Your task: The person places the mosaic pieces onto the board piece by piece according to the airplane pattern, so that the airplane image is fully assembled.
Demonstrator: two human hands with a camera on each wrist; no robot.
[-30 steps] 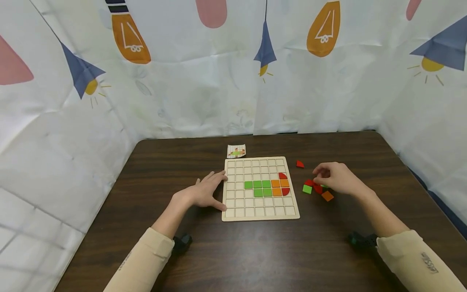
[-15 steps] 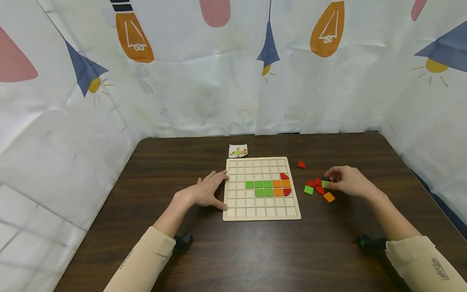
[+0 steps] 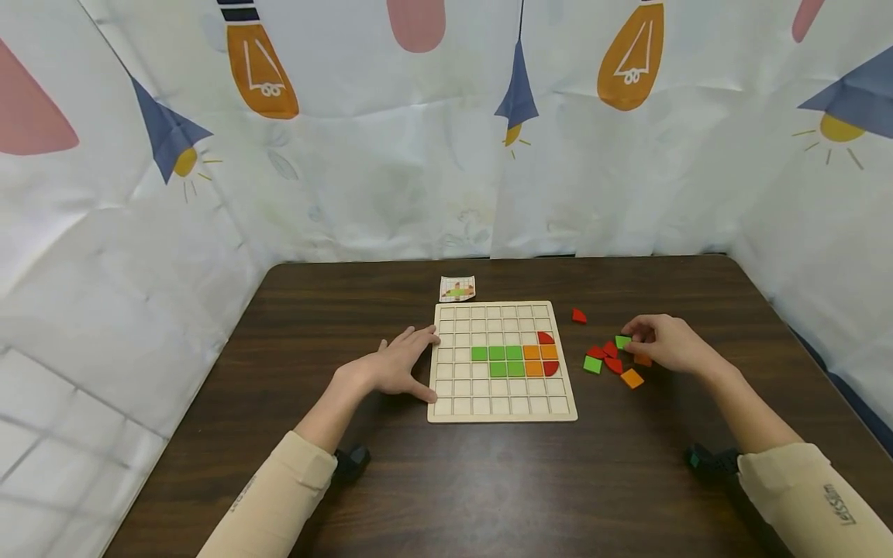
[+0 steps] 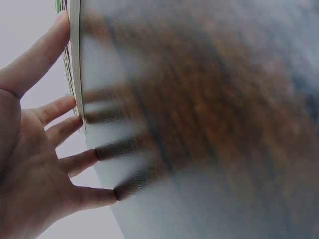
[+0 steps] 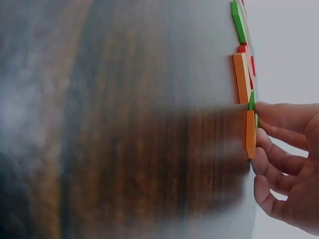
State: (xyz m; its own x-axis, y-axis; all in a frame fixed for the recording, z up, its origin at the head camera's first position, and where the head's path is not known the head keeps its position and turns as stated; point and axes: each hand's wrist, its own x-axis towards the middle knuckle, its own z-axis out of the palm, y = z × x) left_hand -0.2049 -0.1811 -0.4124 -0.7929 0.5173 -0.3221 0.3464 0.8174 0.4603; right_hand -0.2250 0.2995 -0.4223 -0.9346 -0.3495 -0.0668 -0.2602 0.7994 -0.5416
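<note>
My left hand (image 3: 387, 366) rests at the left edge of a pale wooden grid board (image 3: 501, 311), fingers spread, thumb near its lower corner. In the left wrist view the fingertips touch the table and the board's edge (image 4: 76, 59). Green and orange squares and two red quarter-rounds sit in the grid. Over the loose pieces on the right, my right hand (image 3: 668, 341) pinches a green square tile (image 3: 622, 342) between thumb and index finger. Partly under that hand lies an orange square tile (image 5: 250, 134); the other fingers curl beside it.
Near the right hand lie several loose red pieces (image 3: 613, 365), another green square (image 3: 592, 364) and an orange square (image 3: 632, 378). One red quarter-round (image 3: 579, 315) lies apart, farther back. Behind the board is a small pattern card (image 3: 456, 289). A printed curtain (image 3: 391, 186) hangs beyond the table.
My right hand has moved right from the red pieces to the green tile, which has shifted slightly away from me. An orange tile now shows under the hand. The left hand stays put.
</note>
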